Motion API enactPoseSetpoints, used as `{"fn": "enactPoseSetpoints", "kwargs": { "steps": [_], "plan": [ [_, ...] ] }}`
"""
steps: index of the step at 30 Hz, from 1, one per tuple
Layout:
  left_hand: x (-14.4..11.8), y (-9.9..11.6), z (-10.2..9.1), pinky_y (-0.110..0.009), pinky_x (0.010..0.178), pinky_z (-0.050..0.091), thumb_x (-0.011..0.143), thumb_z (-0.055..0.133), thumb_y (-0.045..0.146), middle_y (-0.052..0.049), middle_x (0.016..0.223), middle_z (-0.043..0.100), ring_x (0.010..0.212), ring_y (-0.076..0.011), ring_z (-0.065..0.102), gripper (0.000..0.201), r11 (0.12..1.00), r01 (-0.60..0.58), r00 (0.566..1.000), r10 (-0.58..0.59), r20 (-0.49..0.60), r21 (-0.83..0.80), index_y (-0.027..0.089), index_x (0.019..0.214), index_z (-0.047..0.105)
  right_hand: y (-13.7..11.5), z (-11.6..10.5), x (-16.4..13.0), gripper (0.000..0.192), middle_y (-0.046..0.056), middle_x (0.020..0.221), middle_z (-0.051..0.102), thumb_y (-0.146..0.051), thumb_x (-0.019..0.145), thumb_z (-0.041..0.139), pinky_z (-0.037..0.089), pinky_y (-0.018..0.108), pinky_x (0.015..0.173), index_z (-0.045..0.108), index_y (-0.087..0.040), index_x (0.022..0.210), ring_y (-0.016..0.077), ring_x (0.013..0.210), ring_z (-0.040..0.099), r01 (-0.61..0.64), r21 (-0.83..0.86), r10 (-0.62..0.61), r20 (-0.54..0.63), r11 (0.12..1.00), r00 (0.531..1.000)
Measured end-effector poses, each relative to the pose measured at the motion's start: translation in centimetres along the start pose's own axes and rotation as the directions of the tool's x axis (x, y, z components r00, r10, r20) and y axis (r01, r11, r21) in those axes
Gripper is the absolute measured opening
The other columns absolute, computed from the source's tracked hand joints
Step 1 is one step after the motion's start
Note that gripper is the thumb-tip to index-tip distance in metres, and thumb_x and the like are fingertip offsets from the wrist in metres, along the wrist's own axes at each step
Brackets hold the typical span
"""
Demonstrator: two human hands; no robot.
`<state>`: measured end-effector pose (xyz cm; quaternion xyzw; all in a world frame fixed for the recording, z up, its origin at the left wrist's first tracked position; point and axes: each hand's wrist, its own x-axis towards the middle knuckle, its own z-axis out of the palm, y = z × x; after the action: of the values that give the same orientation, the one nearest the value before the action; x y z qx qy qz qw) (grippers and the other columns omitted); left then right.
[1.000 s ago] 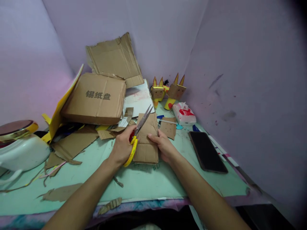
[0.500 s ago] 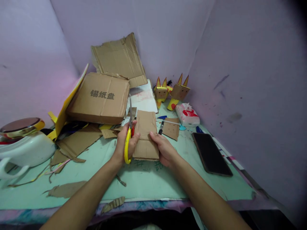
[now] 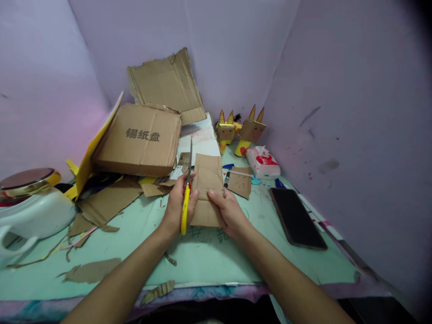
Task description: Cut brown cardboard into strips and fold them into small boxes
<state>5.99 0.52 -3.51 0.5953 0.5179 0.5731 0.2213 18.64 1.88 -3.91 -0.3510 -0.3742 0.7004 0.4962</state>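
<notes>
A rectangular piece of cardboard [image 3: 209, 180] is held over the table between my two hands, with a crease running across its lower part. My left hand [image 3: 177, 204] is closed round yellow-handled scissors [image 3: 185, 209], their blades pointing up and away from me. The thumb of that hand also rests at the cardboard's left edge. My right hand [image 3: 232, 211] grips the cardboard's right side, thumb on top and the other fingers hidden beneath. Beyond it lies a smaller cardboard piece [image 3: 239, 183] with small marks on it.
A cardboard box [image 3: 138, 144] and a torn cardboard sheet [image 3: 168, 85] lean at the back. To the left is a white mug [image 3: 40, 216]. Cardboard animal figures [image 3: 251, 130], a tissue pack [image 3: 263, 162] and a phone [image 3: 297, 218] stand or lie right. Cardboard scraps [image 3: 91, 271] litter the front.
The scissors in my left hand have shifted slightly right and their tip now leans right. The cardboard has turned a little in my hands. My grips stay the same.
</notes>
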Motion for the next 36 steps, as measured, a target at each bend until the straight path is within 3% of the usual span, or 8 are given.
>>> {"fn": "enactPoseSetpoints", "kwargs": {
  "steps": [5, 11, 17, 24, 30, 36],
  "plan": [
    [0.4, -0.1, -0.3, -0.038, 0.085, 0.046, 0.067, 0.068, 0.029, -0.009, 0.109, 0.062, 0.097, -0.0255, 0.059, 0.059, 0.912, 0.156, 0.987, -0.152, 0.041, -0.380, 0.018, 0.119, 0.045, 0.2, -0.1, -0.3, 0.044, 0.007, 0.109, 0.065, -0.030, 0.069, 0.066, 0.048, 0.038, 0.085, 0.053, -0.020, 0.109, 0.0237, 0.100, 0.060, 0.234, -0.168, -0.211, 0.143, 0.958, 0.967],
    [0.5, 0.2, -1.1, -0.044, 0.083, 0.050, 0.064, 0.072, 0.023, -0.011, 0.106, 0.066, 0.095, -0.0298, 0.062, 0.055, 0.748, 0.309, 0.951, -0.253, 0.178, -0.588, 0.015, 0.116, 0.053, 0.1, 0.0, -0.8, 0.039, 0.007, 0.104, 0.066, -0.030, 0.071, 0.064, 0.048, 0.038, 0.083, 0.056, -0.020, 0.108, 0.0236, 0.095, 0.061, 0.205, -0.274, -0.137, 0.248, 0.940, 0.959],
    [-0.4, 0.4, -0.6, -0.044, 0.083, 0.050, 0.068, 0.069, 0.020, -0.012, 0.111, 0.064, 0.099, -0.0310, 0.061, 0.053, 0.726, 0.357, 0.930, -0.219, 0.296, -0.587, 0.016, 0.119, 0.053, -0.7, -0.2, -0.6, 0.023, 0.005, 0.087, 0.067, -0.039, 0.075, 0.059, 0.049, 0.031, 0.072, 0.059, -0.018, 0.086, 0.0204, 0.081, 0.061, 0.306, -0.253, -0.293, 0.088, 0.918, 0.952],
    [-0.4, 1.3, -0.2, -0.035, 0.083, 0.051, 0.073, 0.067, 0.023, -0.009, 0.113, 0.064, 0.101, -0.0268, 0.060, 0.056, 0.797, 0.307, 0.945, -0.190, 0.267, -0.521, 0.020, 0.125, 0.047, -1.0, -0.3, -0.9, 0.020, 0.003, 0.089, 0.065, -0.034, 0.085, 0.046, 0.045, 0.028, 0.074, 0.056, -0.021, 0.095, 0.0172, 0.080, 0.058, 0.429, -0.418, -0.434, 0.088, 0.801, 0.897],
    [0.4, 1.6, -0.6, -0.032, 0.076, 0.053, 0.072, 0.067, 0.026, -0.006, 0.104, 0.068, 0.092, -0.0249, 0.064, 0.055, 0.760, 0.294, 0.956, -0.242, 0.167, -0.579, 0.021, 0.123, 0.048, -0.8, -0.2, -1.1, 0.021, 0.002, 0.086, 0.063, -0.035, 0.084, 0.048, 0.045, 0.027, 0.071, 0.057, -0.020, 0.096, 0.0177, 0.081, 0.057, 0.379, -0.319, -0.338, 0.177, 0.869, 0.924],
    [0.4, 1.4, -1.0, -0.031, 0.074, 0.052, 0.070, 0.069, 0.024, -0.006, 0.101, 0.069, 0.088, -0.0240, 0.065, 0.050, 0.778, 0.253, 0.967, -0.229, 0.115, -0.575, 0.020, 0.118, 0.053, -0.7, 0.0, -1.1, 0.024, 0.001, 0.070, 0.060, -0.040, 0.078, 0.054, 0.043, 0.025, 0.058, 0.060, -0.017, 0.078, 0.0157, 0.066, 0.054, 0.345, -0.311, -0.314, 0.148, 0.885, 0.938]
  ]
}}
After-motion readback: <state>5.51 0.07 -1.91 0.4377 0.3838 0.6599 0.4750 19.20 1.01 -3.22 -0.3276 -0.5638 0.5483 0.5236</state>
